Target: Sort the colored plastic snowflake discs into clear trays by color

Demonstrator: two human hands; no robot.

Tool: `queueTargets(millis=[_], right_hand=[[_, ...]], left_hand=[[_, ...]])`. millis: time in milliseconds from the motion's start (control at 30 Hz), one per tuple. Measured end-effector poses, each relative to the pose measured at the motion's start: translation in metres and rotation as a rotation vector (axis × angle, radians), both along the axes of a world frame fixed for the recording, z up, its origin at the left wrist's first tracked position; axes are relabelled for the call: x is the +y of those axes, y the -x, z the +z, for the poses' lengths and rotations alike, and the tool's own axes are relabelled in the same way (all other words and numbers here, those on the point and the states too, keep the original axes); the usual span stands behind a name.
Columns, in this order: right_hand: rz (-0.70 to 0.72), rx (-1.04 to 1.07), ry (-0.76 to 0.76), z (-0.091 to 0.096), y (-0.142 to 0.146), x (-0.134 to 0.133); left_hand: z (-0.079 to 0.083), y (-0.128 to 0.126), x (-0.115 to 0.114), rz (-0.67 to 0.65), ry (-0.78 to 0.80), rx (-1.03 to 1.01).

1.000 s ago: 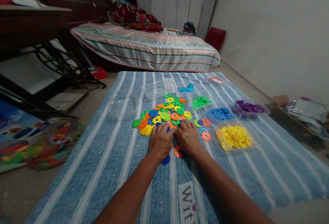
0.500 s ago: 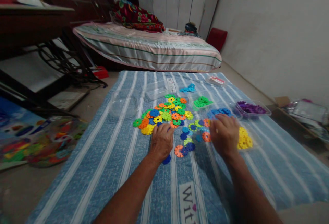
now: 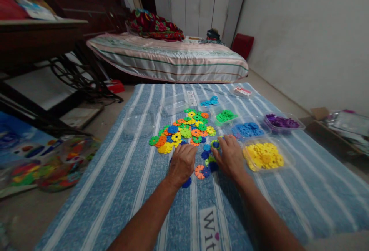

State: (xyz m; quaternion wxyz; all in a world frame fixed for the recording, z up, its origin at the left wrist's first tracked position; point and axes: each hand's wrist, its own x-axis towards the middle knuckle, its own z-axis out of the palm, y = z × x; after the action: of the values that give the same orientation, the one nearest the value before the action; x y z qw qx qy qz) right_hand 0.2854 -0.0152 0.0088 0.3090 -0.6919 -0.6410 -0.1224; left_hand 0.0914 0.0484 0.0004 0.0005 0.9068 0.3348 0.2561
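A loose pile of flat, notched plastic discs [image 3: 185, 132] in green, yellow, orange and blue lies on the striped cloth. At its near edge is my left hand [image 3: 182, 162], its fingers curled down together; whatever is under the fingertips is hidden. To the right, my right hand [image 3: 230, 156] reaches down over scattered discs, thumb and fingers apart, with nothing visibly held. Between my hands lie an orange disc [image 3: 199, 172] and several dark blue and lime ones. A dark blue disc [image 3: 186, 183] sits just below my left wrist.
Clear tubs hold sorted discs: yellow [image 3: 266, 155], blue [image 3: 248, 129], purple [image 3: 281, 121], green [image 3: 226, 116] and light blue [image 3: 209, 101]. Clear containers [image 3: 139, 123] stand at the left. A bed [image 3: 173, 59] is beyond the cloth, a sewing-machine table [image 3: 43, 24] at left.
My right hand has moved left and down, from beside the blue and yellow tubs to the scattered discs. My left hand stays at the pile's edge. The view has tilted slightly.
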Motion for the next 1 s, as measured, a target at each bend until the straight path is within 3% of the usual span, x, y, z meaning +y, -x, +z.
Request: queueTargets(millis=[100, 233, 633, 733, 900, 1000], right_hand=[[-0.103, 0.026, 0.017, -0.018, -0.003, 0.010], [-0.098, 0.077, 0.040, -0.034, 0.001, 0.013], [0.253, 0.372, -0.124, -0.036, 0.032, 0.004], [0.191, 0.319, -0.163, -0.032, 0.022, 0.008], [-0.045, 0.265, -0.131, -0.034, 0.005, 0.021], [0.049, 0.378, -0.115, -0.038, 0.006, 0.027]], left_hand=[[0.000, 0.000, 0.001, -0.024, -0.007, -0.022], [0.000, 0.000, 0.002, -0.032, -0.027, -0.035], [0.004, 0.000, 0.000, -0.035, -0.049, -0.064], [0.003, 0.000, 0.000, -0.055, -0.058, -0.096], [0.001, 0.001, -0.001, -0.065, -0.094, -0.128], [0.001, 0.000, -0.002, -0.077, -0.133, -0.175]])
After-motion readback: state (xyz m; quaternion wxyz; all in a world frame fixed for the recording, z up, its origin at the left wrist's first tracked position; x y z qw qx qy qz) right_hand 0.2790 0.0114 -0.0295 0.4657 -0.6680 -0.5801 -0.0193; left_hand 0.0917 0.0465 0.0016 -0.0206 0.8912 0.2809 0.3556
